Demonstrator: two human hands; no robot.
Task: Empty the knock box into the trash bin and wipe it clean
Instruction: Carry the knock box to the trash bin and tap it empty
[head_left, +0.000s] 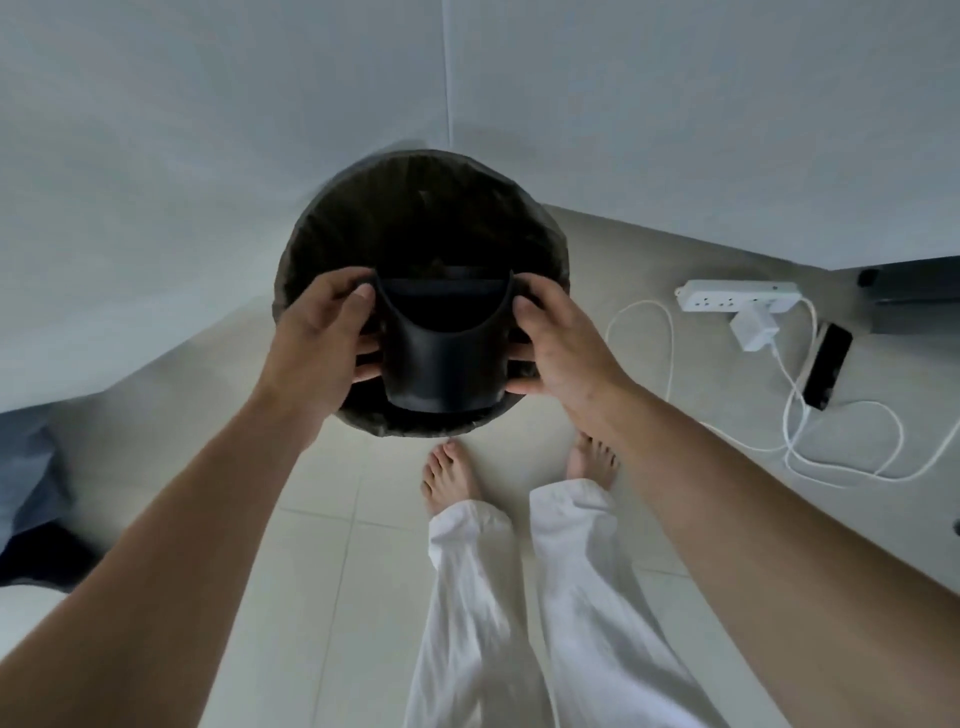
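A black knock box (444, 358) hangs over the mouth of a round trash bin (332, 218) lined with a dark bag. The box is tipped away from me, its open top facing the bin, its bar across the upper edge. My left hand (317, 338) grips its left side and my right hand (558, 343) grips its right side. The inside of the box is too dark to tell what it holds. Dark matter lies deep in the bin.
The bin stands in a corner of pale walls on a tiled floor. A white power strip (737, 295), a charger, looping white cables (841, 447) and a black phone (827, 366) lie on the floor at right. My bare feet are just below the bin.
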